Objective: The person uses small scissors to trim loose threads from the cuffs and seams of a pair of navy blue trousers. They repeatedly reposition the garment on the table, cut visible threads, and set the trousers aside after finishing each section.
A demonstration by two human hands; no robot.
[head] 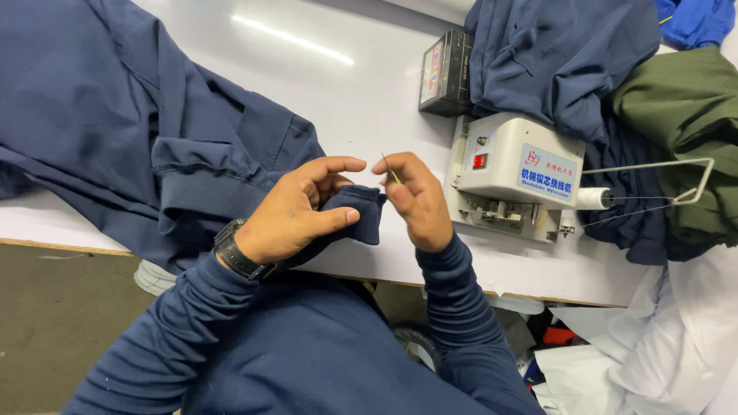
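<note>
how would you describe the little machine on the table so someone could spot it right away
Start at the white table and look just past the right hand. The bobbin winder sits there, a small grey-white box below a heap of navy cloth. Unlike the black box behind it, it has a red switch and a white spool on its side.

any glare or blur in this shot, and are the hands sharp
Head view: a bright streak of overhead light glares on the glossy white table; the left hand and right hand are fairly sharp, holding the dark navy ribbed cuff; the thin needle-like tool is tiny and faint; wide-angle bending shows at the edges.
</note>
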